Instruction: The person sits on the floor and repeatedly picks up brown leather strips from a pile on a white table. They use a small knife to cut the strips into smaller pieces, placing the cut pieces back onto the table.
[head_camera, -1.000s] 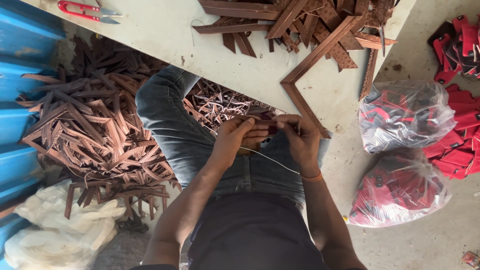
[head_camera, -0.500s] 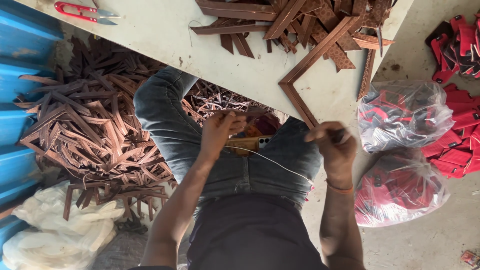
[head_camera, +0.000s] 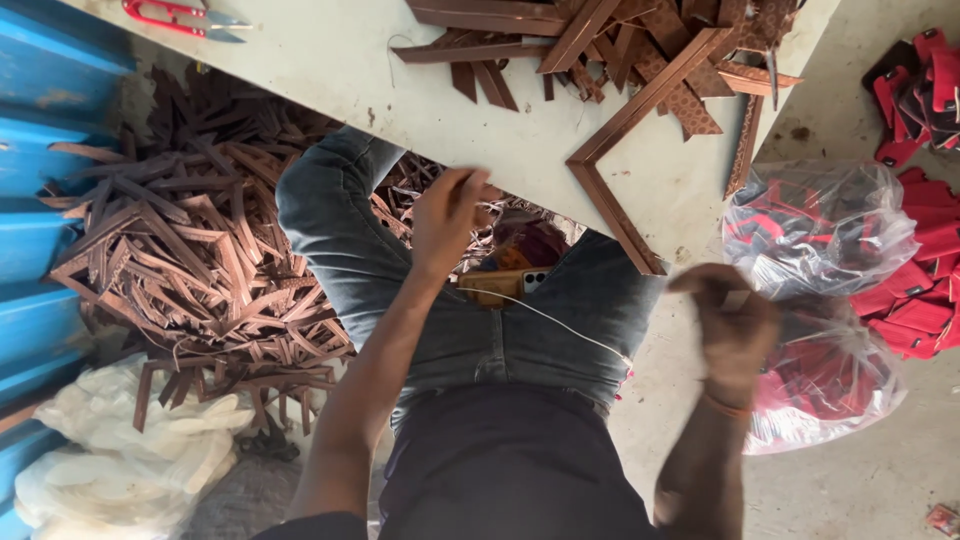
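Left hand pinched shut on a small brown piece over the lap, just below the counter edge; right hand closed, pulled out to the side w/ a pale thread drawn taut between them. Right hand's blurred, so a needle's prob there but can't tell. Risk: too hard a tug snaps the thread or yanks the piece loose

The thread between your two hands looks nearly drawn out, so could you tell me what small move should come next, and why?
Probably a short, gentle further pull with the right hand, then stop. The thread already runs taut in a straight line from the left hand, which pinches the brown piece over the lap, and the right hand is blurred, far out to the side, so little slack seems left.
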